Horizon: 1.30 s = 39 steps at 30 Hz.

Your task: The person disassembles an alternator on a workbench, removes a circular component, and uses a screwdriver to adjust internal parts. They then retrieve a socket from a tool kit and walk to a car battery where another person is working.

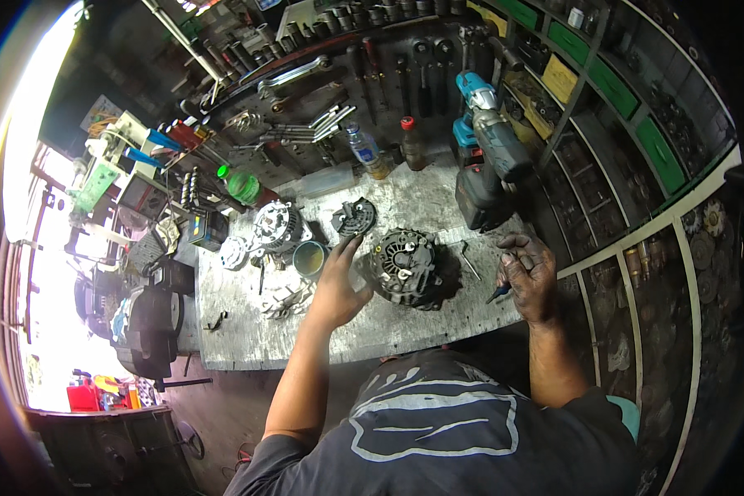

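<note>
On the metal-topped bench a dark alternator (pixel 405 266) lies with its slotted end up, between my two hands. My left hand (pixel 339 285) is at its left, open, the thumb spread from the fingers. Its fingertips reach the lower edge of a black round cover (pixel 354 217); whether they touch it I cannot tell. My right hand (pixel 529 279), its fingers blackened, is closed near the bench's right edge. A small tool with a dark blue handle (pixel 499 293) sticks out of it, pointing down-left. A thin metal tool (pixel 470 261) lies between the alternator and that hand.
A cup of yellowish liquid (pixel 310 259), a silver alternator (pixel 278 226) and metal housing parts (pixel 288 301) crowd the bench's left. Bottles (pixel 367 152) and a teal cordless impact wrench (pixel 489 124) stand at the back. Shelving with green drawers (pixel 612 87) flanks the right.
</note>
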Each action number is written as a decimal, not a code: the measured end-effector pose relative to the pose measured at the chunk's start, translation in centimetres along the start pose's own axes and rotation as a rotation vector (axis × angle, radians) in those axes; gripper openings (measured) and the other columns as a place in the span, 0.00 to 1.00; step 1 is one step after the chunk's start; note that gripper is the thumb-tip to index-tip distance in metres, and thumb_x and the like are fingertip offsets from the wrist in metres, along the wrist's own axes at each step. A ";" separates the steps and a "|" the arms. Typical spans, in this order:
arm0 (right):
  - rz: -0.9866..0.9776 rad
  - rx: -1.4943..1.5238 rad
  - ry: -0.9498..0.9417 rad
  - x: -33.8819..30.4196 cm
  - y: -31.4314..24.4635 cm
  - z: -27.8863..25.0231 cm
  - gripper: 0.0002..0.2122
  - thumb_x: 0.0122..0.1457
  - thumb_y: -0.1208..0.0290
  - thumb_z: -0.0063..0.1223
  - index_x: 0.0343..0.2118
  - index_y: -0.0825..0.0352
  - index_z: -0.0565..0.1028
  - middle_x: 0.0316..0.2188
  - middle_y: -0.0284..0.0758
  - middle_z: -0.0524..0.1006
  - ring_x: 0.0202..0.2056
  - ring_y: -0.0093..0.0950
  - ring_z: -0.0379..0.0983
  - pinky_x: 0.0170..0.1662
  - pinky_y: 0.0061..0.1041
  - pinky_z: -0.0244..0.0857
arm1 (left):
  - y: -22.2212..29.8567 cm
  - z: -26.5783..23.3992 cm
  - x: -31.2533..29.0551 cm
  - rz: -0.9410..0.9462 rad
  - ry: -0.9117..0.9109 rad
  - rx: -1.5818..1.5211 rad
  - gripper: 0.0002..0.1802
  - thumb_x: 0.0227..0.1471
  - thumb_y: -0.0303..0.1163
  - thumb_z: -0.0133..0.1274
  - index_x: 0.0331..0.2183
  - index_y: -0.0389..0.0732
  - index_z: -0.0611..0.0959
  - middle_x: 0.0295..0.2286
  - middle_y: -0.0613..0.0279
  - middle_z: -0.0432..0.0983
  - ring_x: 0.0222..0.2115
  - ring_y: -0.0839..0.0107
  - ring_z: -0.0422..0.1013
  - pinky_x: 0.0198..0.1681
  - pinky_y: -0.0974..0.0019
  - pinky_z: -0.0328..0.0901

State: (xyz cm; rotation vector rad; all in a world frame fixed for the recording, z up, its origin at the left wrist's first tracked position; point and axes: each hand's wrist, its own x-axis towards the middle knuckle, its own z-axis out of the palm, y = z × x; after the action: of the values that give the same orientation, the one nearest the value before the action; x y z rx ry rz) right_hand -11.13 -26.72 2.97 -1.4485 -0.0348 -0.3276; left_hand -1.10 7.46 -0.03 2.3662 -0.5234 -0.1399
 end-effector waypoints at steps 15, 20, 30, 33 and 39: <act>-0.166 0.324 0.007 2.6 -2.4 5.8 0.10 0.68 0.73 0.54 0.44 0.75 0.77 0.18 0.30 0.69 0.20 0.19 0.66 0.26 0.26 0.66 | -1.4 5.1 0.6 0.157 0.001 -0.031 0.68 0.33 0.51 0.83 0.72 0.47 0.66 0.72 0.42 0.55 0.71 0.39 0.57 0.73 0.43 0.60; -0.173 0.284 -0.036 4.9 -2.9 9.0 0.07 0.68 0.77 0.50 0.40 0.76 0.77 0.19 0.30 0.72 0.20 0.17 0.66 0.27 0.23 0.66 | -1.5 5.4 0.5 0.146 0.009 -0.098 0.67 0.33 0.50 0.84 0.72 0.49 0.68 0.73 0.43 0.55 0.72 0.40 0.57 0.74 0.43 0.58; -0.205 0.190 -0.118 6.1 -2.0 10.3 0.07 0.69 0.79 0.47 0.40 0.76 0.77 0.19 0.30 0.72 0.20 0.16 0.66 0.26 0.23 0.66 | -1.7 5.0 0.6 0.157 0.009 -0.138 0.65 0.32 0.48 0.84 0.71 0.50 0.70 0.73 0.47 0.57 0.72 0.41 0.56 0.75 0.43 0.57; -0.189 0.176 -0.124 6.0 -1.9 10.5 0.07 0.69 0.79 0.47 0.40 0.76 0.77 0.19 0.30 0.72 0.20 0.16 0.66 0.26 0.23 0.66 | -1.6 4.9 0.6 0.143 0.005 -0.141 0.65 0.32 0.48 0.84 0.71 0.50 0.70 0.72 0.47 0.57 0.72 0.41 0.56 0.75 0.43 0.57; -0.172 0.126 -0.137 6.1 -2.1 10.4 0.07 0.68 0.77 0.47 0.40 0.75 0.77 0.19 0.30 0.72 0.21 0.16 0.67 0.26 0.23 0.66 | -1.8 4.9 0.8 0.168 0.004 -0.151 0.65 0.32 0.48 0.83 0.71 0.50 0.71 0.72 0.47 0.57 0.72 0.40 0.56 0.75 0.43 0.56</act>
State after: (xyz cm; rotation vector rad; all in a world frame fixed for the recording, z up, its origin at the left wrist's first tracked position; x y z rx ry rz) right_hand -3.99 -17.98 7.73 -1.3437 -0.2876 -0.3602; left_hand -0.98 5.37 -4.85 2.1650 -0.6827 -0.0943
